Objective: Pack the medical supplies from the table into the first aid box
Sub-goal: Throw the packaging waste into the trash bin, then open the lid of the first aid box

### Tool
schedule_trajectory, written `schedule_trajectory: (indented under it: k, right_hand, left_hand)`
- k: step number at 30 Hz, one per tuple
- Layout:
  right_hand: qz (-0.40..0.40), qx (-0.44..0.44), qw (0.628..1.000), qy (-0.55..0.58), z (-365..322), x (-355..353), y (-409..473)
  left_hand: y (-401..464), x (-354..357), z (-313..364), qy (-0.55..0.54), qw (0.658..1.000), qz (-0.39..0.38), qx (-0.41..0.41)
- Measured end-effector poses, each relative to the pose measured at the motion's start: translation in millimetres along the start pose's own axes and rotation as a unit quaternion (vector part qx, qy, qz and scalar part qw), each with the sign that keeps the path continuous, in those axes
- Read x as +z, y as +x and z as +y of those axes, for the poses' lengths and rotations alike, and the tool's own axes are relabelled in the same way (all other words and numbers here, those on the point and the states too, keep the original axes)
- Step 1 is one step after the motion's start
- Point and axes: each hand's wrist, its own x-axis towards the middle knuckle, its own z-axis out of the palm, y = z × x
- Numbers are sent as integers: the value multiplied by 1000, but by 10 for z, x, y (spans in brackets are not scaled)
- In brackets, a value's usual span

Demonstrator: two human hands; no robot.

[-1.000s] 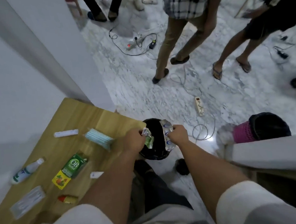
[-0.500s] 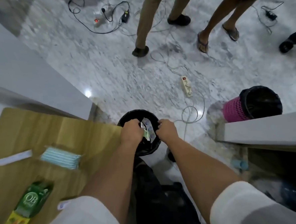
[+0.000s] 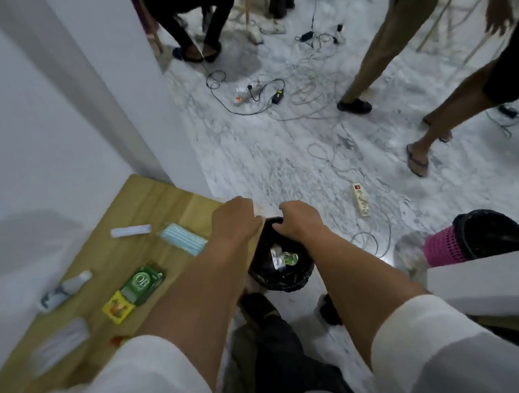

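Note:
My left hand [image 3: 235, 220] and my right hand [image 3: 300, 219] hover with loosely curled fingers over a small black bin [image 3: 299, 277] on the floor beside the wooden table [image 3: 149, 200]. Neither holds anything. Crumpled wrappers [image 3: 281, 257] lie inside the bin. On the table lie a white strip pack [image 3: 130, 231], blue face masks [image 3: 183, 240], a white bottle [image 3: 65, 290], a green box [image 3: 142, 283], a yellow sachet [image 3: 118, 306], a clear packet [image 3: 59, 342] and a small red item [image 3: 118, 340]. No first aid box is in sight.
A pink basket with a black liner [image 3: 479, 237] stands on the right by a white ledge [image 3: 485, 279]. A power strip [image 3: 361, 199] and tangled cables lie on the marble floor. Several people's legs stand at the back. A white pillar [image 3: 99, 84] borders the table.
The wrappers that both hands held over the bin have dropped into it, and the hands are now empty. The view has swung back left and up, showing the table items again.

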Motion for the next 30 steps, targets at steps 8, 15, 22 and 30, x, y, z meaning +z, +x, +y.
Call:
schedule_trajectory:
  k: [8,15,22,30]
  right_hand:
    - [53,-192,975,-103,-1839,-438,-712]
    - [72,-362,915,-165,-3582,-326,-1493]
    - [81,-482,856,-166,-4619,113,-2222]
    - [94,-517,834,-169,-4965,903,-2054]
  left_hand:
    - [-1811,-925,-1409,68,980,106,-156]
    - [-3619,-1150,-2435,63,926,162,-336]
    - [-4884,-867,-2919,40,864,184,-468]
    - [-4859,-24,-3337,79,850,203,-479]
